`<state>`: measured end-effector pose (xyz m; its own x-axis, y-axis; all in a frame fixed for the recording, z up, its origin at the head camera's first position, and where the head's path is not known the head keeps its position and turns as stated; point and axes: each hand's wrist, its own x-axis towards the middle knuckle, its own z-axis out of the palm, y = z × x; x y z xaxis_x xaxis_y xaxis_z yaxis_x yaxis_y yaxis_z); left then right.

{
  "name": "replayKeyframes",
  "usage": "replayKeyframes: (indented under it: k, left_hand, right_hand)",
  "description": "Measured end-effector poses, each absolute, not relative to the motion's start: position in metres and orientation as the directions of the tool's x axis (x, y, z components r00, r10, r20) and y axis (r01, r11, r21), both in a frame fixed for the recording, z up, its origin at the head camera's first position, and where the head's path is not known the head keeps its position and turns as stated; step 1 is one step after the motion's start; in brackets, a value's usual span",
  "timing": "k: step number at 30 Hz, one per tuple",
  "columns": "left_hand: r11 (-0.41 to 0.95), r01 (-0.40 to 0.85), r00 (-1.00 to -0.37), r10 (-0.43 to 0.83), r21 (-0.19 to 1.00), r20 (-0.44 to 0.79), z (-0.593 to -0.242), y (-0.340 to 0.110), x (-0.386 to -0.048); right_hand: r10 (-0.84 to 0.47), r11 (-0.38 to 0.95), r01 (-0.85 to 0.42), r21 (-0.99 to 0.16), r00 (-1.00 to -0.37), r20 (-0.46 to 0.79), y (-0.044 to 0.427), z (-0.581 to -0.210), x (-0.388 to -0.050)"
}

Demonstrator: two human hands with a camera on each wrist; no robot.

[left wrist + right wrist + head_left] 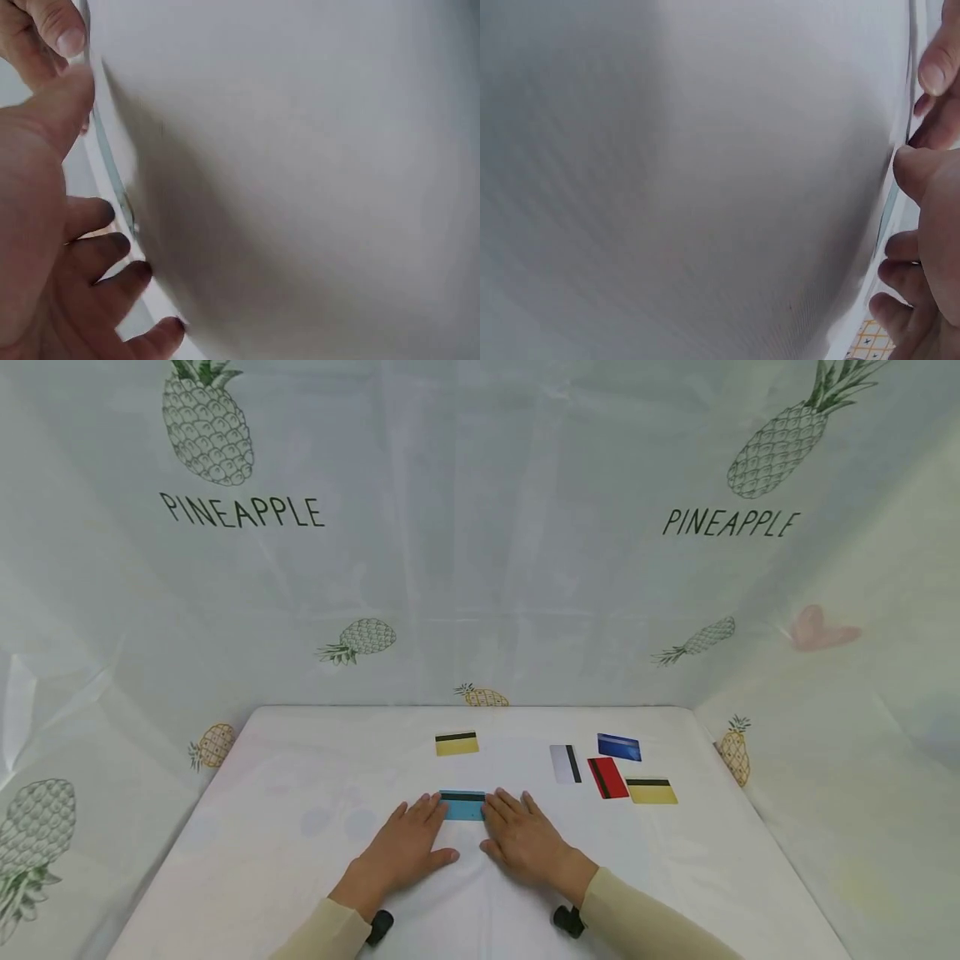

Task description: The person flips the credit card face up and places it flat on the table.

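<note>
A light blue card (464,808) with a dark stripe along its far edge lies flat on the white table between both hands. My left hand (405,847) touches its left end with fairly straight fingers, the thumb spread toward the middle. At the right end, fingertips of my right hand (525,843) rest against the card, also with extended fingers. Each wrist view shows the card edge-on as a thin bluish strip, beside the left hand (67,247) in one and the right hand (922,262) in the other. The fingers cover parts of its ends.
Farther back lies a yellow striped card (457,744). Grouped to the right are a silver card (562,764), a red card (609,778), a dark blue card (619,747) and another yellow card (652,792). Pineapple-print cloth (480,568) hangs behind the white table (262,827).
</note>
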<state>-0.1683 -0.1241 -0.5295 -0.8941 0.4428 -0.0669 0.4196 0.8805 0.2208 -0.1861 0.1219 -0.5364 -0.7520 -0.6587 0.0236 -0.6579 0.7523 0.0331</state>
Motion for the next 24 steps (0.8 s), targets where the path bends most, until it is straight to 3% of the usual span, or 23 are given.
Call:
replayKeyframes:
  k: [7, 14, 24]
  left_hand:
    - [0.918, 0.383, -0.922, 0.373, 0.104, 0.1, -0.53, -0.127, -0.191]
    - [0.924, 0.368, -0.93, 0.366, 0.104, 0.035, -0.528, -0.123, -0.205]
    - [0.926, 0.369, -0.93, 0.367, 0.083, 0.038, -0.528, -0.124, -0.211]
  right_hand:
    - [-0.609, 0.788, -0.616, 0.007, -0.778, 0.152, 0.12, -0.533, -0.2]
    - [-0.606, 0.79, -0.612, -0.014, -0.786, 0.123, 0.109, -0.528, -0.22]
    - [-0.603, 0.797, -0.604, -0.004, -0.797, 0.042, 0.095, -0.525, -0.232]
